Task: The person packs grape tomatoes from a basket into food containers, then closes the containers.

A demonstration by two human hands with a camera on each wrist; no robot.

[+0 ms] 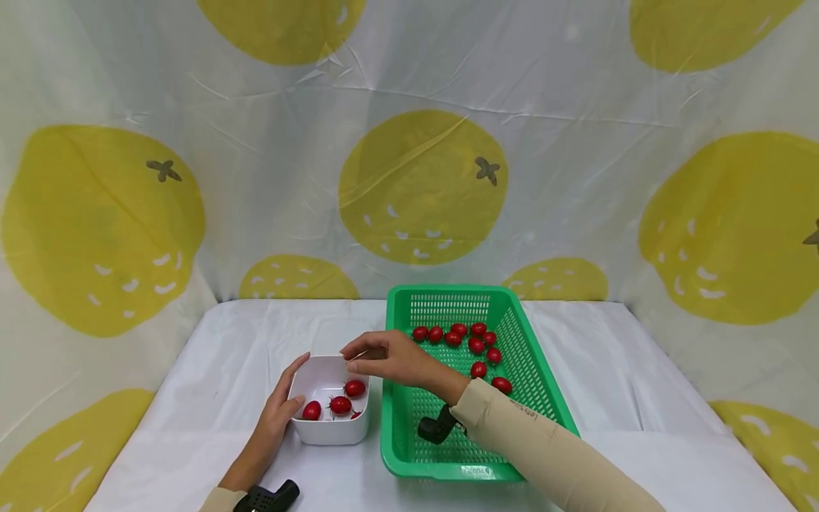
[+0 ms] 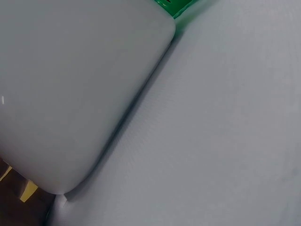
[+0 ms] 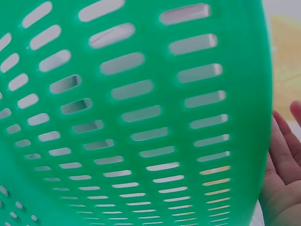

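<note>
A white square container (image 1: 329,432) stands on the table left of the green basket, with a few cherry tomatoes (image 1: 340,405) inside. My left hand (image 1: 279,405) grips its left side, thumb at the rim and fingers along the outer wall. Above the container's back right rim hovers my right hand (image 1: 390,359), fingers loosely bent and apart from the thumb, with nothing seen between them. Its wrist crosses the green basket (image 1: 553,398), where several more cherry tomatoes (image 1: 476,345) lie. In the right wrist view, the right fingers (image 3: 282,155) show beyond the slotted basket wall (image 3: 155,94).
White cloth (image 1: 614,370) covers the table. A pale, see-through flat shape (image 1: 338,330) lies behind the container. Behind everything hangs a white curtain (image 1: 275,178) with yellow fruit prints. The basket's tall left wall stands close beside the container.
</note>
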